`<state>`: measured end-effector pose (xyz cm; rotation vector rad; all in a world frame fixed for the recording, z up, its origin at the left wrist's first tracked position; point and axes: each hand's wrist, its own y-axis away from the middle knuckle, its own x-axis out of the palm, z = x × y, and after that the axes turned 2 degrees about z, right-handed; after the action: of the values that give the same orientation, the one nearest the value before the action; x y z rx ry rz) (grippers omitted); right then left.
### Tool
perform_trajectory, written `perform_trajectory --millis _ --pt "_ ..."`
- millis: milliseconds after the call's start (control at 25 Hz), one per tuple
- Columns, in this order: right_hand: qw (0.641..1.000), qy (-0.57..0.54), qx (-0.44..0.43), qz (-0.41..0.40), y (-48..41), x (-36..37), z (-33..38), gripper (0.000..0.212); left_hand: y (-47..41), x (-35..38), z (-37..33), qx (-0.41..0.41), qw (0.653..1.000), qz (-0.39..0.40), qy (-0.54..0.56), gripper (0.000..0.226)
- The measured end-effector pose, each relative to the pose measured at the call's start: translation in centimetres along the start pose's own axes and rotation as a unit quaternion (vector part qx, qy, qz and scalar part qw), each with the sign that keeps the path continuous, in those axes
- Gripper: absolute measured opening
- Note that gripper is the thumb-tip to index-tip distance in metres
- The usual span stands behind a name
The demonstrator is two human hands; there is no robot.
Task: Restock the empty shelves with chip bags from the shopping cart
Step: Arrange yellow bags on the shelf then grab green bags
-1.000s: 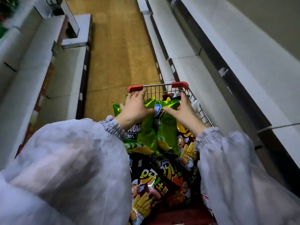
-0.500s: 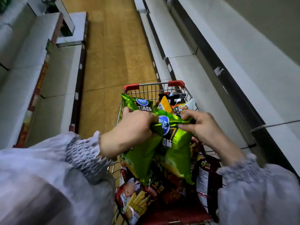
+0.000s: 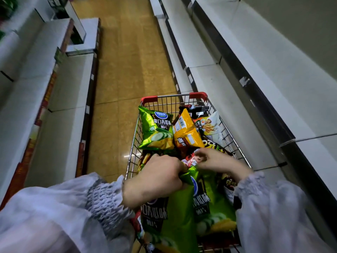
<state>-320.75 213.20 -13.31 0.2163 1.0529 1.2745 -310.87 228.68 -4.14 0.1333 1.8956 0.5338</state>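
Note:
A wire shopping cart [image 3: 174, 96] with red corners stands in the aisle, full of chip bags. My left hand [image 3: 156, 178] grips the tops of two green cucumber chip bags [image 3: 182, 212], which hang near my body over the cart. My right hand [image 3: 217, 160] is blurred, its fingers curled at a red bag top [image 3: 190, 161] beside the green bags. Another green bag [image 3: 156, 130], an orange bag [image 3: 187, 132] and a white bag [image 3: 209, 126] lie at the cart's far end.
Empty white shelves [image 3: 273, 73] run along the right, close to the cart. More empty white shelves [image 3: 32, 84] line the left. Tan floor [image 3: 125, 57] stretches ahead between them.
Both hands have pulled the green bags up and back toward my body. My right hand has left the green bag's top and moved to the red bag top.

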Motion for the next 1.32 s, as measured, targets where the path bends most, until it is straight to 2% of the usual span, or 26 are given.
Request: perform_trajectory --millis 80,160,200,320,440,600,720,840,1160,1240,1280,1320 --pt "0.99 -0.108 -0.034 -0.09 -1.5 -1.0 0.5 0.045 0.2 0.6 0.4 -0.004 1.0 0.003 -0.007 0.03" --pt "0.972 -0.101 -0.015 -0.213 -3.7 -1.6 1.1 0.036 0.3 1.1 0.8 -0.023 1.0 0.009 0.018 0.033" --pt "0.968 -0.077 0.006 -0.238 -4.8 -1.6 1.3 0.034 0.3 1.3 1.1 -0.035 0.999 0.012 0.037 0.034" --pt "0.98 -0.016 0.069 -0.185 -7.0 -0.8 1.7 0.035 -0.4 1.6 2.2 -0.072 0.994 0.007 0.081 0.038" --pt "0.988 -0.017 0.054 -0.147 -8.6 0.3 1.3 0.034 -1.6 1.8 3.3 -0.114 0.987 0.011 0.113 0.045" --pt "0.988 -0.013 0.047 -0.147 -9.2 1.4 1.0 0.036 -3.3 2.2 4.4 -0.158 0.976 0.009 0.149 0.046" --pt "0.987 -0.002 0.073 -0.142 -9.0 1.3 1.1 0.033 -4.1 2.4 4.4 -0.171 0.962 0.006 0.212 0.047" --pt "0.978 -0.017 0.096 -0.184 -7.4 0.7 1.4 0.028 -4.1 2.2 3.9 -0.172 0.945 -0.001 0.277 0.045" --pt "0.916 -0.069 -0.039 -0.392 2.8 -3.4 3.0 0.02 -2.9 -0.3 1.2 -0.165 0.93 -0.077 0.32 0.028" --pt "0.896 -0.071 -0.083 -0.431 6.0 -4.2 3.7 0.018 -1.7 -1.7 -0.3 -0.161 0.907 -0.104 0.376 0.031" --pt "0.885 -0.066 -0.105 -0.449 7.8 -4.4 3.9 0.018 -1.1 -2.2 -0.9 -0.155 0.881 -0.123 0.43 0.034" --pt "0.873 -0.058 -0.128 -0.467 9.7 -4.5 4.0 0.018 -0.3 -2.8 -1.5 -0.149 0.839 -0.143 0.503 0.04"
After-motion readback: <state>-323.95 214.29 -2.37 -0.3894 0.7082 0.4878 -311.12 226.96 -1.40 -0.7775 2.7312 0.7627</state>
